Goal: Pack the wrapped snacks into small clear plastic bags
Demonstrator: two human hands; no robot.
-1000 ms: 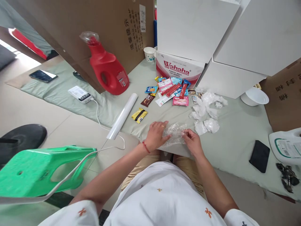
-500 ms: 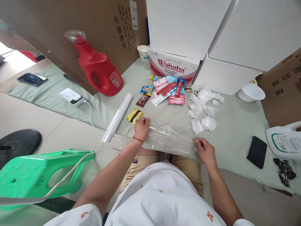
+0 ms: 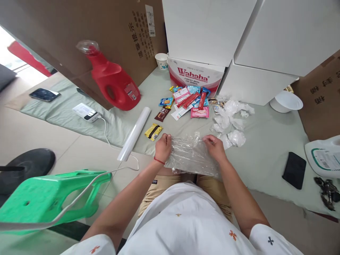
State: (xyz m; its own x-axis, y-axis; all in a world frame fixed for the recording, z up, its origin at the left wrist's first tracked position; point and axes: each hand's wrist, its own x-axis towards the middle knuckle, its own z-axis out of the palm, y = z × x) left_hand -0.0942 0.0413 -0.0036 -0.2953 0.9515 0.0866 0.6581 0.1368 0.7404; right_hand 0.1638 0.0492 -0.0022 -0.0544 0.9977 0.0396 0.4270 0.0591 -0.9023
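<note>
A sheet of clear plastic film (image 3: 192,156), thin and wrinkled, lies spread at the near edge of the cloth-covered surface, partly over my lap. My left hand (image 3: 163,148) is closed on its left edge, thumb against the curled fingers. At the upper right side of the film, my right hand (image 3: 214,146) has thumb and forefinger pinched together on its edge. A small bunched part of the film stands up between the hands. Just beyond my left hand sits a yellow snack packet (image 3: 153,131). Crumpled clear plastic pieces (image 3: 236,138) lie beyond my right hand.
A white shiny roll (image 3: 134,134) lies left of the hands. Snack packets (image 3: 182,95) are heaped before a Wahaha box (image 3: 195,76). A red jug (image 3: 114,83) leans at a cardboard box (image 3: 117,32). Rightward are a white bowl (image 3: 285,102) and black phone (image 3: 294,170).
The bunched film was stretched out wide between both hands. Since then my right hand has moved up and left, from the film's lower right end to its upper right side.
</note>
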